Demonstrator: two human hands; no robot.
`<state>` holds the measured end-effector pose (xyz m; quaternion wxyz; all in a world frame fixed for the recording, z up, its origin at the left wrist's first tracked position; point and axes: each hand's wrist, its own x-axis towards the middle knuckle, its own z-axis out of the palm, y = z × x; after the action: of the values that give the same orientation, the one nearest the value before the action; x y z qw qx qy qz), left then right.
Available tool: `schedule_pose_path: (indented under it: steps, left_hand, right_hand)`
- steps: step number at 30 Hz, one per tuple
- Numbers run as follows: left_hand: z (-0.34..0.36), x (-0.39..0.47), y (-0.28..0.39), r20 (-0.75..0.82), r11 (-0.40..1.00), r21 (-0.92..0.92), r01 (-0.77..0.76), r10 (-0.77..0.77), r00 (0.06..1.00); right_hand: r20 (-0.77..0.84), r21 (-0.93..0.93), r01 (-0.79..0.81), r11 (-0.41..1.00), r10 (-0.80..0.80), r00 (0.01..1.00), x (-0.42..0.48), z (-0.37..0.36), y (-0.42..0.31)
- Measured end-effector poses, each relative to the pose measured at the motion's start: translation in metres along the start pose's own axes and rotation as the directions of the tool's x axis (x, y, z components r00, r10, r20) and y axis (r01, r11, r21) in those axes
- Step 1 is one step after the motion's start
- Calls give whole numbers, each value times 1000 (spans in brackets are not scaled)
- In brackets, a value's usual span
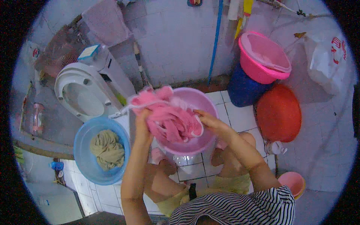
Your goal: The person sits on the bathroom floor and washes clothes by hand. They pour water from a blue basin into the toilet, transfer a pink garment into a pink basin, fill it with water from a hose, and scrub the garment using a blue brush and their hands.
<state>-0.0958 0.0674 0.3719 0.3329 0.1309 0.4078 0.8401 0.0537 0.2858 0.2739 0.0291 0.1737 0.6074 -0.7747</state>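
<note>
A bundled pink cloth with white edging (171, 121) is held up over a pink plastic basin (206, 105). My left hand (144, 121) grips the bundle at its left side. At the right edge of the cloth, my right hand (209, 121) has hold of it with thumb and fingers. The cloth covers much of the basin, so what lies inside is mostly hidden. To the left, a light blue plastic basin (81, 152) contains a twisted beige cloth (108, 150).
A toilet (84, 95) stands at the left. Back right, a bright pink basin (263, 66) with a translucent lid tops a dark blue bucket (244, 88); a red basin (278, 114) leans against the wall. A clear plastic bottle (274, 147) and small pink bucket (291, 182) sit at the right.
</note>
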Motion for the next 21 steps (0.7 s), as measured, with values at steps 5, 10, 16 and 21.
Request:
schedule_pose_path:
  steps: [5,10,16,21]
  left_hand:
    - [-36,8,-85,15,171,985,-10,-28,999]
    - [-3,18,-90,229,-77,973,-217,211,950]
    - [5,40,-84,186,54,980,-194,127,974]
    - [-1,51,-58,136,-203,974,-101,170,976]
  right_hand:
    - [-478,-443,81,893,-312,821,43,-130,-49]
    - [-639,-268,-32,963,-153,754,100,-207,-99]
    - [-756,-166,23,986,-143,639,209,-255,-110]
    - [-756,-105,-50,993,-47,653,265,-272,-59]
